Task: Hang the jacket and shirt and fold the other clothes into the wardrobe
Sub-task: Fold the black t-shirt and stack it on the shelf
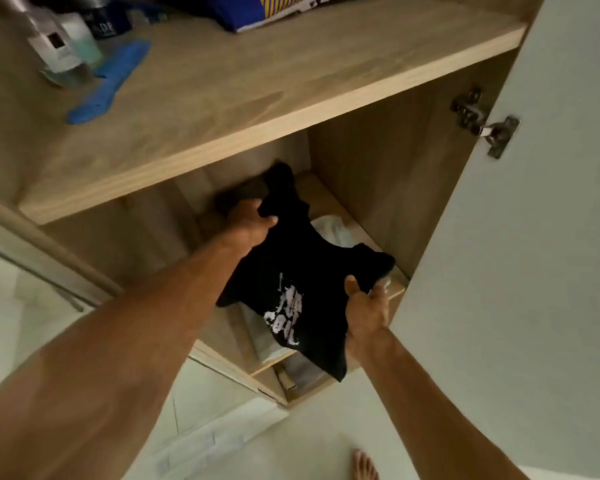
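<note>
Black printed T-shirt [291, 261] over lower wardrobe shelf [321, 199]; left hand [248, 223] pinches its 11 o'clock edge, right hand [364, 313] grips 4 o'clock edge.

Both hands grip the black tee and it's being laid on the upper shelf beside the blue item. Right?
Wrong place. The left hand and right hand do grip the black tee, but the head view shows it under the upper shelf, in the compartment below, over pale folded clothes. The blue item lies on the shelf above it.
</note>
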